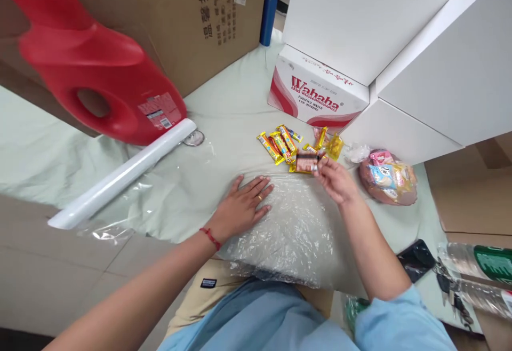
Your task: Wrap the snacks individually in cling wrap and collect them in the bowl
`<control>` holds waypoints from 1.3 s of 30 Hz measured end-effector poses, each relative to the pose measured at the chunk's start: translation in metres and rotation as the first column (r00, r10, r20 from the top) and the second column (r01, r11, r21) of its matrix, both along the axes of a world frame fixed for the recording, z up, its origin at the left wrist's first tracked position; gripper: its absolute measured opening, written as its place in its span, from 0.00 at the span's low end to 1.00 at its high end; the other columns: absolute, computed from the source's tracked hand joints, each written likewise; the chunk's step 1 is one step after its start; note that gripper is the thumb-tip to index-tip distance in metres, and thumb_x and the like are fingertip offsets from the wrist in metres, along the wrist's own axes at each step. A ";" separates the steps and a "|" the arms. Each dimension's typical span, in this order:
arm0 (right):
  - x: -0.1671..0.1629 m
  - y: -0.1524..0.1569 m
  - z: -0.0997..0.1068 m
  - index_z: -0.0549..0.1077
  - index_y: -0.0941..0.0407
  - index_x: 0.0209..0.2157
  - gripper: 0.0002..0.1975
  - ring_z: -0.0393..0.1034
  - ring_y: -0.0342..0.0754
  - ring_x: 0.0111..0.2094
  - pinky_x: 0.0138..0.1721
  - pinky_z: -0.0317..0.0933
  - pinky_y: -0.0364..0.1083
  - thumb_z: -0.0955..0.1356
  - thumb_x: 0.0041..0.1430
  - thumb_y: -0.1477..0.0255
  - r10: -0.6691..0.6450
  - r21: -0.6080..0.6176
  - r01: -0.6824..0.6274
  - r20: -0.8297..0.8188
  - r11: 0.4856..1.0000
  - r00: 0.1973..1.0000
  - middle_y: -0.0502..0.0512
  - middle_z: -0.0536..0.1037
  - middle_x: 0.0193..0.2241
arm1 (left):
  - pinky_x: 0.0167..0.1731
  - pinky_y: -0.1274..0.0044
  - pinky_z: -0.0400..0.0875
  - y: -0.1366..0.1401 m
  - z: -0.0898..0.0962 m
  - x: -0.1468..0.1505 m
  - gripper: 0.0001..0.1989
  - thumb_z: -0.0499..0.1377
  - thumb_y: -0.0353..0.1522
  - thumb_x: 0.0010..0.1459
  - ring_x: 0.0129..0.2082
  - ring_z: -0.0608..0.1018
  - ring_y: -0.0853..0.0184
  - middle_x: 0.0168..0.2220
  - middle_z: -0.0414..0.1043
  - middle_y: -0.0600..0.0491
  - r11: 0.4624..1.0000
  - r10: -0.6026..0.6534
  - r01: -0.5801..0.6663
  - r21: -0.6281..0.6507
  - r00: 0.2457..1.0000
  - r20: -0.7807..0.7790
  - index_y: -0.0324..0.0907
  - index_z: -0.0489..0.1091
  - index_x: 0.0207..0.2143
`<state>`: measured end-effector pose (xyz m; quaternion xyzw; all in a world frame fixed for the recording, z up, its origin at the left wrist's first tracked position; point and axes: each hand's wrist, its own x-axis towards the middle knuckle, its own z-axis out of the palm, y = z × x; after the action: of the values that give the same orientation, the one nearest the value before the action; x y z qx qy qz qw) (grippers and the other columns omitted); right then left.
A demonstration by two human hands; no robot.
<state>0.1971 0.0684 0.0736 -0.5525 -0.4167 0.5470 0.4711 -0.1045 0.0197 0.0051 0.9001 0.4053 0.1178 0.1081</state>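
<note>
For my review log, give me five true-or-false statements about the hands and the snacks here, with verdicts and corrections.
1. The left hand wears a red bracelet at the wrist. True.
2. The right hand holds a pinkish packet. True.
3. The left hand is clenched in a fist. False: it lies spread, palm down.
4. The Wahaha carton stands beyond the yellow-wrapped bars. True.
5. The bars lie inside the carton. False: they lie outside, on pale green cloth.

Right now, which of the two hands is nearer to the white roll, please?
Left. The left hand rests palm down to the right of the white roll; the right hand is farther right, holding a small packet.
</note>
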 end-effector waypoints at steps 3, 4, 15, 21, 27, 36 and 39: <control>-0.015 -0.065 -0.015 0.76 0.52 0.32 0.20 0.74 0.46 0.32 0.39 0.77 0.49 0.82 0.46 0.56 0.089 -0.164 -0.108 -0.114 0.981 0.989 0.50 0.78 0.33 | 0.75 0.53 0.41 -0.001 0.001 0.001 0.28 0.46 0.46 0.76 0.75 0.62 0.58 0.75 0.57 0.49 1.000 0.005 -0.005 0.009 1.000 0.003 0.52 0.59 0.73; -0.019 -0.083 -0.020 0.75 0.51 0.32 0.20 0.74 0.46 0.31 0.38 0.77 0.49 0.81 0.48 0.54 0.119 -0.199 -0.135 -0.092 0.971 0.989 0.50 0.78 0.32 | 0.75 0.53 0.41 -0.001 0.001 0.001 0.28 0.46 0.46 0.76 0.75 0.62 0.58 0.75 0.58 0.49 1.000 0.010 -0.010 0.012 1.000 0.004 0.52 0.59 0.73; -0.034 -0.122 -0.012 0.71 0.44 0.65 0.27 0.76 0.57 0.55 0.52 0.73 0.53 0.71 0.66 0.66 0.306 -0.097 -0.490 0.878 0.867 0.367 0.59 0.71 0.65 | 0.74 0.51 0.44 -0.002 0.001 0.003 0.27 0.48 0.44 0.76 0.74 0.63 0.58 0.75 0.58 0.49 0.999 0.023 -0.023 0.029 1.000 0.001 0.50 0.62 0.72; -0.042 -0.123 -0.015 0.69 0.46 0.68 0.29 0.77 0.56 0.55 0.54 0.72 0.51 0.71 0.67 0.69 0.381 -0.217 -0.501 0.890 0.838 0.251 0.60 0.72 0.64 | 0.74 0.52 0.45 -0.003 0.002 0.002 0.27 0.48 0.45 0.75 0.74 0.63 0.57 0.74 0.59 0.48 0.999 0.023 -0.024 0.029 0.999 0.024 0.50 0.63 0.72; -0.034 -0.070 0.010 0.79 0.51 0.56 0.16 0.77 0.54 0.53 0.56 0.69 0.50 0.65 0.73 0.64 0.228 -0.032 -0.498 0.913 0.867 0.338 0.60 0.80 0.53 | 0.74 0.52 0.44 -0.002 0.000 0.002 0.27 0.48 0.45 0.75 0.74 0.63 0.57 0.74 0.59 0.48 0.999 0.018 -0.020 0.029 0.998 0.052 0.50 0.63 0.72; -0.081 0.047 -0.002 0.70 0.51 0.68 0.24 0.78 0.61 0.53 0.52 0.69 0.54 0.61 0.75 0.65 0.176 -0.182 -0.264 0.983 0.947 -0.044 0.66 0.81 0.54 | 0.74 0.52 0.46 -0.004 -0.001 0.002 0.27 0.47 0.45 0.75 0.74 0.64 0.58 0.74 0.60 0.48 0.999 0.034 -0.036 0.023 0.996 0.081 0.48 0.64 0.71; -0.083 0.057 -0.002 0.70 0.53 0.68 0.25 0.79 0.62 0.50 0.48 0.70 0.54 0.60 0.75 0.65 0.098 -0.113 -0.162 0.991 0.980 -0.095 0.69 0.81 0.53 | 0.74 0.54 0.45 -0.004 -0.002 0.002 0.27 0.47 0.45 0.75 0.74 0.64 0.59 0.74 0.61 0.48 0.999 0.033 -0.035 0.020 0.995 0.096 0.49 0.65 0.70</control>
<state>0.1142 0.1253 0.0715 -0.7222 -0.6910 -0.0011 -0.0300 -0.1029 0.0156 0.0033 0.8876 0.4136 0.1669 0.1155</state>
